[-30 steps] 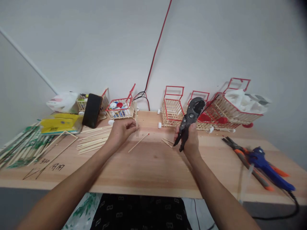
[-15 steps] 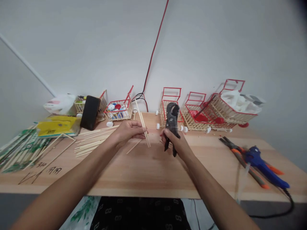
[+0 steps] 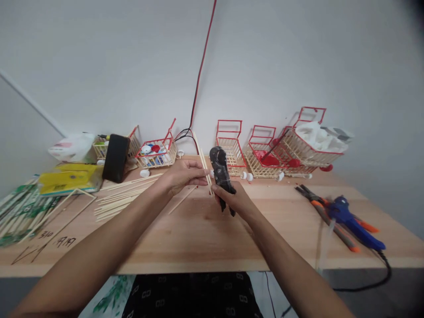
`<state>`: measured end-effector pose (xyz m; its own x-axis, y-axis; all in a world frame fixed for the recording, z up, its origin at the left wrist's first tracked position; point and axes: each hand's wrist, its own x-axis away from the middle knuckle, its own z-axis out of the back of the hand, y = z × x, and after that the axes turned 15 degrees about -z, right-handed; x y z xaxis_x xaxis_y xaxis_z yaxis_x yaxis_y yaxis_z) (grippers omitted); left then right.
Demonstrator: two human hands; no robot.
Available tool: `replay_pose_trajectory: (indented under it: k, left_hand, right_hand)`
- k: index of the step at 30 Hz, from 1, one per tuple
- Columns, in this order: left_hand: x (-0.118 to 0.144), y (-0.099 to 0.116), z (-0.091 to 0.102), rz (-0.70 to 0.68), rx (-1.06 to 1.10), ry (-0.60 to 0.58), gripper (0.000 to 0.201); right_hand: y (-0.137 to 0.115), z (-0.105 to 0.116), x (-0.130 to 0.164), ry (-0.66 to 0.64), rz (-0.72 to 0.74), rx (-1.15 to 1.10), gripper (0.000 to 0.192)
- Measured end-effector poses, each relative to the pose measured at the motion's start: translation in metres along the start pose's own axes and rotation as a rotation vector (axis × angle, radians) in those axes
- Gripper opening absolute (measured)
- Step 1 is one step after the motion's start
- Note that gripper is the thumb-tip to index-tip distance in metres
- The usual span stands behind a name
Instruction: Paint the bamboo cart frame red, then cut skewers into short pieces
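Note:
My left hand (image 3: 185,175) pinches a pair of thin bamboo sticks (image 3: 204,170) above the wooden table (image 3: 205,229); the sticks slant up and away. My right hand (image 3: 233,201) grips black cutting pliers (image 3: 220,173) by the handles, jaws pointing up, right beside the sticks. The two hands nearly touch at the table's middle. Another loose stick (image 3: 180,201) lies on the table under my left hand.
Several small red-and-bamboo carts (image 3: 228,148) line the wall, one holding bottle caps (image 3: 155,152). A pile of sticks (image 3: 122,196), a black phone (image 3: 115,157) and yellow pack (image 3: 68,177) lie left. A blue glue gun (image 3: 354,223) and orange-handled pliers (image 3: 326,216) lie right.
My left hand picked the sticks up off the table and raised them. My right hand brought the pliers leftward and lower, up against the sticks. The view shifted a little.

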<state>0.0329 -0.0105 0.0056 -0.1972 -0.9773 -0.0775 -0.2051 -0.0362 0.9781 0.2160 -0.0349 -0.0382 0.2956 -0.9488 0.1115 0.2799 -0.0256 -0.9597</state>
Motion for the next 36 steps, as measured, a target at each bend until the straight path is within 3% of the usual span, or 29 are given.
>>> replay_pose_trajectory:
  k: [16, 27, 36]
  left_hand:
    - [-0.002, -0.005, -0.002, 0.0, 0.075, -0.053, 0.019]
    - [-0.012, -0.004, 0.001, 0.073, 0.162, 0.039, 0.019]
    - [-0.019, -0.016, 0.01, 0.149, 0.272, 0.068, 0.02]
  right_hand:
    - [-0.001, -0.002, 0.002, -0.061, -0.083, 0.033, 0.029]
    - [-0.003, 0.002, 0.003, -0.133, -0.063, 0.022, 0.033]
    - [0.003, -0.003, 0.003, -0.034, -0.059, 0.116, 0.031]
